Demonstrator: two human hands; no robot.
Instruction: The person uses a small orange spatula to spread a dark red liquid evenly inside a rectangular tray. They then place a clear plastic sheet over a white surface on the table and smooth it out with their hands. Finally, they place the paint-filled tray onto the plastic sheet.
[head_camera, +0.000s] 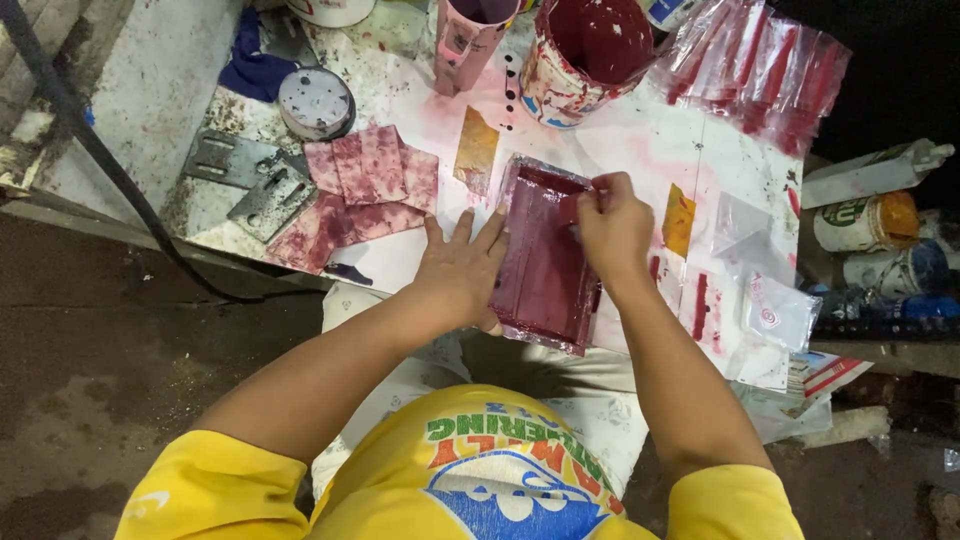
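Two hands on red tray (545, 265) | left (462, 270) flat — left edge | right (612, 225) pinching top rim

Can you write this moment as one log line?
left hand: flat beside red screen frame | right hand: pinching at frame top | paint can: behind

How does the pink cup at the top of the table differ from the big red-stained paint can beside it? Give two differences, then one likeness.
The pink cup is narrow and leans over; the paint can is much wider and sits more squarely. The cup is pale pink outside, while the can is dark red inside with a white, splashed outer wall. Both are open-topped, paint-stained and untouched by either hand.
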